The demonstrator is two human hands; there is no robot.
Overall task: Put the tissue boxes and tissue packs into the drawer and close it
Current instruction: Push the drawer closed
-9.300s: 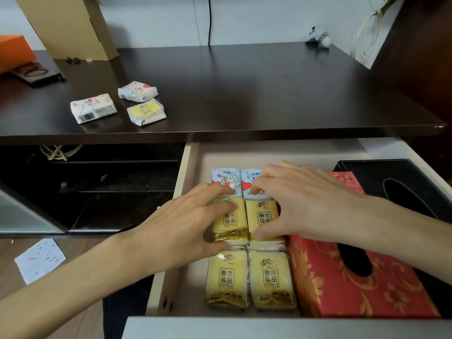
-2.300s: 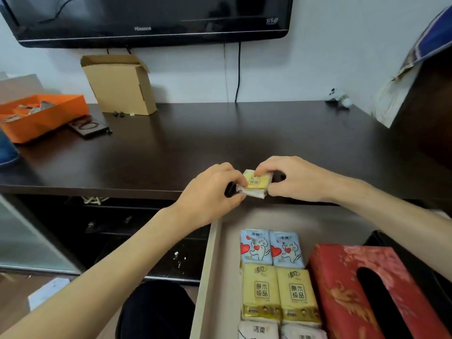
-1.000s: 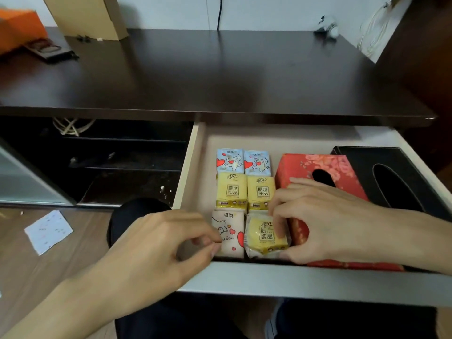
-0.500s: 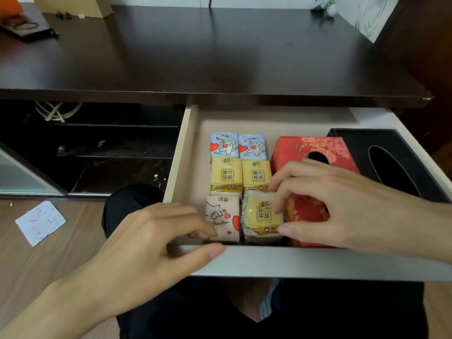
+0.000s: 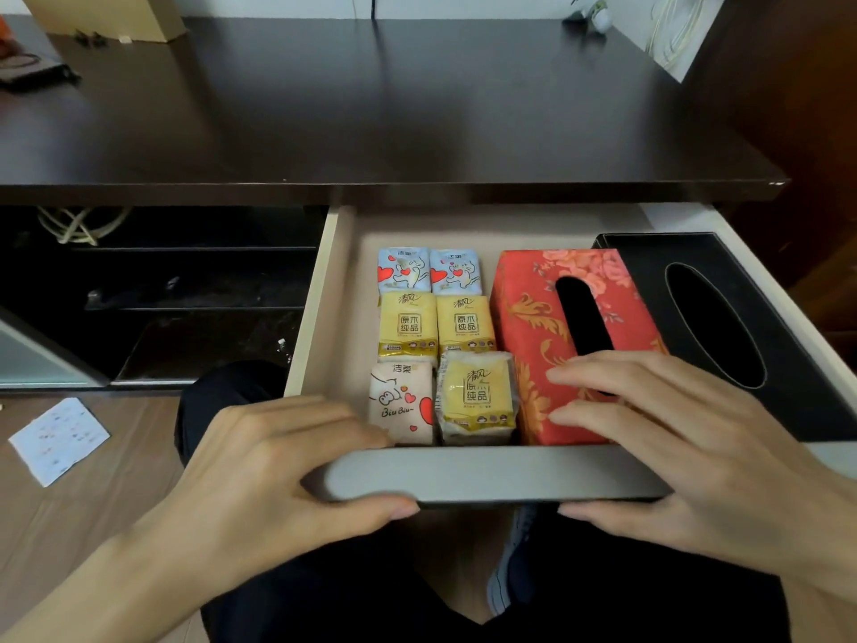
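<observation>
The drawer (image 5: 487,475) stands pulled out under the dark tabletop. Inside, several small tissue packs lie in two columns: two blue ones (image 5: 403,271) at the back, two yellow ones (image 5: 408,324) in the middle, a white cartoon pack (image 5: 401,401) and a yellow pack (image 5: 477,392) at the front. A red floral tissue box (image 5: 533,327) lies to their right, with a black tissue box (image 5: 797,392) beside it. My left hand (image 5: 259,480) grips the drawer's front panel, fingers on top and thumb below. My right hand (image 5: 686,452) grips the same panel, its fingers reaching over the red box.
The dark tabletop (image 5: 417,109) overhangs the drawer's back; a cardboard box (image 5: 116,11) stands at its far left. An open dark shelf (image 5: 162,294) lies left of the drawer. A paper sheet (image 5: 58,438) lies on the wooden floor. My legs are under the drawer front.
My right hand has let go of the front yellow pack and moved back onto the drawer's front panel. My left hand has closed around the panel's left part.
</observation>
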